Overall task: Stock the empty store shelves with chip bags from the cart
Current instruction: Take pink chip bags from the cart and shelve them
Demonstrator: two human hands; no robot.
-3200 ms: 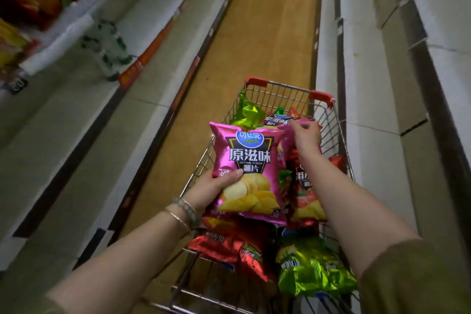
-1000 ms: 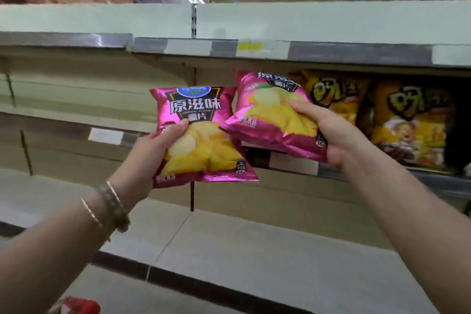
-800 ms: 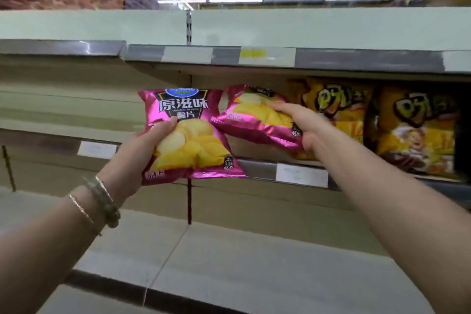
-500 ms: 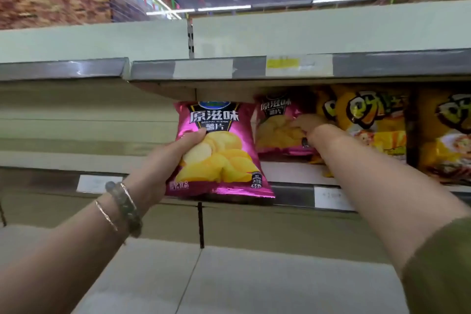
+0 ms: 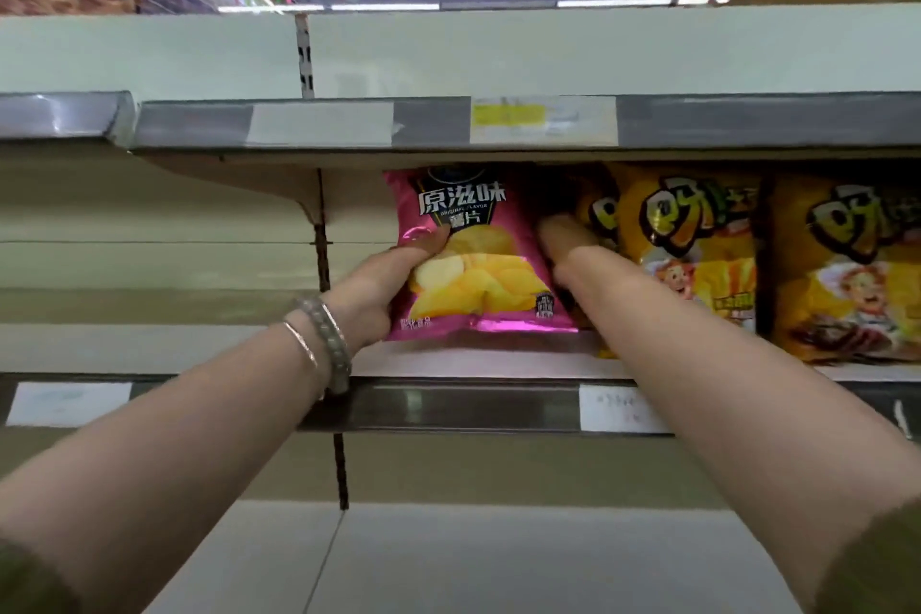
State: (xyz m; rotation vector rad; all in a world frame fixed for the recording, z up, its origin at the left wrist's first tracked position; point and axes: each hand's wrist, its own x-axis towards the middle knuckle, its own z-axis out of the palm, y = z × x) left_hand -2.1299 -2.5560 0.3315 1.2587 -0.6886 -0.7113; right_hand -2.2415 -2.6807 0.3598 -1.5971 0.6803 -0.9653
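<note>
On the middle shelf (image 5: 448, 364), near its left end, a pink chip bag (image 5: 473, 264) stands upright with its printed face to the aisle. Its bottom seam sits low over the board, but whether it already rests there cannot be told. The left hand (image 5: 379, 284) grips the bag at its lower left edge, with the thumb pressed across the front and the other fingers curled out of sight behind. The right hand (image 5: 565, 242) reaches in just beside the bag's right edge, between it and the row of yellow bags (image 5: 697, 254). Only 1 finger shows, roughly straight. The rest are hidden behind the pink bag, so it cannot be told whether that hand holds anything. 2 bracelets (image 5: 324, 344) circle the left wrist. The upper shelf (image 5: 324, 122) overhangs close above the bag's top seam, and a lower shelf (image 5: 498, 558) lies beneath.

The likely trouble is at the release. The bag is puffy and light on a narrow seam, so letting go before it is seated and leaning back could tip it forward over the shelf lip and down to the lower shelf. The right arm is wedged between packs, and drawing it out carelessly could drag the pink bag along or topple a yellow one. Too hard a squeeze from the left thumb would crush the chips.
</note>
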